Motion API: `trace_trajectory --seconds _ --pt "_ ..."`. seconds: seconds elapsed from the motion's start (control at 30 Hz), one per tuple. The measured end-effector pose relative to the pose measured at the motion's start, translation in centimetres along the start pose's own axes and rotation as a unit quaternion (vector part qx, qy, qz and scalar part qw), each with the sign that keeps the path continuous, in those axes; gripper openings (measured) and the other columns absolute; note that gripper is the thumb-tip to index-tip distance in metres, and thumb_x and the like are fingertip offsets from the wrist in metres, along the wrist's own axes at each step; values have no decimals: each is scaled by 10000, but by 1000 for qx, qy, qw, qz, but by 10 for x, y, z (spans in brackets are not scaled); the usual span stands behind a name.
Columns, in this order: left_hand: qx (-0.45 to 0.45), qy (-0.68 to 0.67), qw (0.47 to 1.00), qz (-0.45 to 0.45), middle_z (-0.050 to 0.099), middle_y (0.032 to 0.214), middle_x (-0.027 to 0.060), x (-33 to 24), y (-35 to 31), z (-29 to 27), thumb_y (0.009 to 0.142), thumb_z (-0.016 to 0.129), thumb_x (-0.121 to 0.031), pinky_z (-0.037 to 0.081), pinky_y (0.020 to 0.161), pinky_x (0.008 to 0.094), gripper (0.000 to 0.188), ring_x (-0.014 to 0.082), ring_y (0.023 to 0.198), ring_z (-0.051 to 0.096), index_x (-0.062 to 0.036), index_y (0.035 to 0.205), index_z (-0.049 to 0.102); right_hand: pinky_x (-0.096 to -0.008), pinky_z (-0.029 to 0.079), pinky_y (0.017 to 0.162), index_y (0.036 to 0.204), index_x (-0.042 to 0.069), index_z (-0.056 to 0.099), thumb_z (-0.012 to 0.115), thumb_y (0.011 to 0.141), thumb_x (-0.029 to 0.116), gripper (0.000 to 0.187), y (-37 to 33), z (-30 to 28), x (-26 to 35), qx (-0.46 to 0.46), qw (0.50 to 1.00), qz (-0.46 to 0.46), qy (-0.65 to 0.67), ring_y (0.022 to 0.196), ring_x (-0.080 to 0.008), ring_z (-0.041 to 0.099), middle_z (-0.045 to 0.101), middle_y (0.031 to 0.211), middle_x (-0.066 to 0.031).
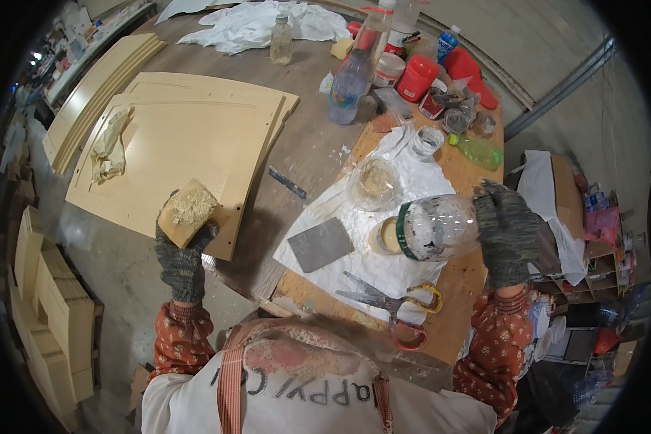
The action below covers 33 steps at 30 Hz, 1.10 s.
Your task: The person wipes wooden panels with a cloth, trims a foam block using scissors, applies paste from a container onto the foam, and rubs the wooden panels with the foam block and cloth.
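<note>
White cloth lies crumpled across the table, and from the head view everything is placed around it! Left of the cloth, the gloved left hand curls round a pale sponge, its rough, crumbly face turned up, held just in front of flat cream panels. Over to the cloth's right edge, the gloved right hand grips one end of a clear plastic container, tipped on its side above the cloth, its green rim pointing left. Right by that rim sits a small cup of pale stuff on the cloth; whether the two touch, I cannot tell. Behind it on the cloth, a round clear tub; at the cloth's left part, a grey square slab; on its near edge, scissors with blades apart! Beyond the cloth's far edge, a red jar and a clear bottle stand upright.
</note>
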<state>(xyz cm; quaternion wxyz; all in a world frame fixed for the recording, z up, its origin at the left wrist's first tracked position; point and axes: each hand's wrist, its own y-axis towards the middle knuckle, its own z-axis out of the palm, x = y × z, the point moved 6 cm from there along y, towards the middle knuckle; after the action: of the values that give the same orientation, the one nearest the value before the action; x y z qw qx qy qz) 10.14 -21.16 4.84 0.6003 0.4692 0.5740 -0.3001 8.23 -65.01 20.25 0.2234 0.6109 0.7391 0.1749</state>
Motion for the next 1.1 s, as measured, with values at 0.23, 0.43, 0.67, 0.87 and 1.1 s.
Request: trace_trajectory --seconds 0.23,0.43,0.67,0.87,1.1 --pt "-60 102 992 32 586 1145 107 -16 -2 -21 675 817 -120 455 907 312 662 197 1035 558 15 1229 480 -369 495 664 1023 99 644 635 804 154 226 -8 33 57 31 994 -100 -10 828 -261 613 641 962 -76" --pt "-139 66 988 3 594 1132 111 -13 -17 -64 679 822 -148 460 892 308 638 196 1016 569 15 1205 500 -394 488 699 1048 52 629 650 822 262 309 -11 13 96 31 996 -28 -79 848 -309 605 619 972 -130" --pt "-146 -1 989 -7 632 1055 84 -9 -63 -68 663 812 -60 522 797 294 601 164 928 610 -1 1178 508 -368 484 680 1088 35 580 653 835 237 331 -44 31 181 88 951 -197 221 857 -232 596 606 999 -116" --pt "-46 -18 985 -166 615 1066 100 39 -150 -51 870 618 -161 519 724 270 359 167 915 608 -17 1185 523 -368 489 721 1188 15 519 591 844 293 448 -83 62 249 138 879 -319 325 897 -270 599 603 1005 -146" --pt "-37 -225 934 -274 625 994 67 42 -212 -11 880 618 -210 497 776 276 372 131 875 584 11 1171 550 -379 463 854 1270 -24 424 637 842 356 610 -124 108 268 398 683 -83 607 1013 -350 571 577 1088 -202"
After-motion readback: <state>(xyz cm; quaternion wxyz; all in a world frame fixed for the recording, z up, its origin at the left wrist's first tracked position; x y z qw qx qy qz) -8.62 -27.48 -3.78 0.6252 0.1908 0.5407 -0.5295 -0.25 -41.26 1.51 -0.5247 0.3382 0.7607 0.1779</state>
